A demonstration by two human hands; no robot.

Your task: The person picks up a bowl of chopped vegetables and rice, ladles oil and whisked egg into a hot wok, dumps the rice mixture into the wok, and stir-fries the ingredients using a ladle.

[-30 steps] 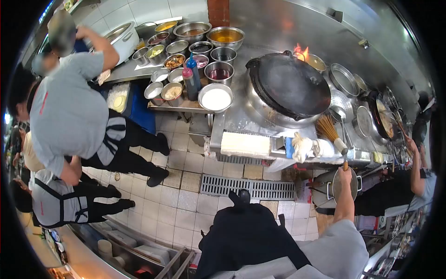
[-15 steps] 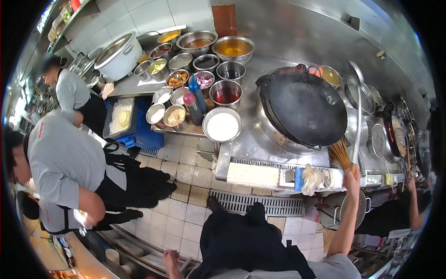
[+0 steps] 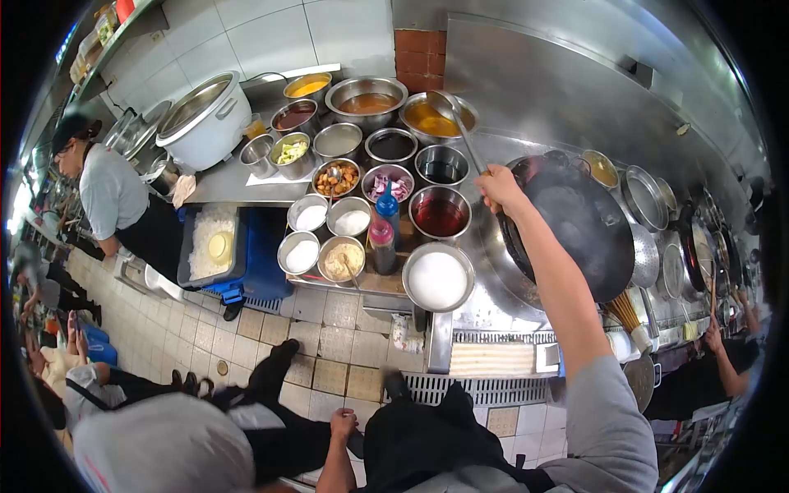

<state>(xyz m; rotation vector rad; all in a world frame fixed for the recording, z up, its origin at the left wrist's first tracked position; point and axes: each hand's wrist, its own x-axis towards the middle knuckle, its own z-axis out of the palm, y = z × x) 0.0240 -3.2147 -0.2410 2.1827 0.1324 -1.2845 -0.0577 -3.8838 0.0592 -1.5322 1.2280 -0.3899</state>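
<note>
My right hand point(image 3: 500, 189) grips the handle of a metal ladle point(image 3: 467, 144), stretched out across the near left edge of the black wok point(image 3: 579, 234). The ladle's head is at the steel bowl of yellow-orange oil point(image 3: 429, 120), over its right side; I cannot tell whether it dips in. Low in the view my left hand point(image 3: 343, 423) hangs at my side over the floor, fingers curled, with nothing visible in it. Below the ladle stand a bowl of dark liquid point(image 3: 442, 167), a bowl of red liquid point(image 3: 440, 212) and a bowl of white powder point(image 3: 438, 279).
Several seasoning bowls, a blue-capped bottle point(image 3: 386, 215) and a pink-capped bottle point(image 3: 382, 238) crowd the counter at left. A white rice cooker point(image 3: 205, 123) stands behind. One person bends close on my left; another person's hand point(image 3: 713, 335) works at right. A bamboo brush point(image 3: 629, 316) lies by the wok.
My right hand has carried the ladle from the right of the wok leftwards to the oil bowl. The view has shifted. The person on my left has bent nearer.
</note>
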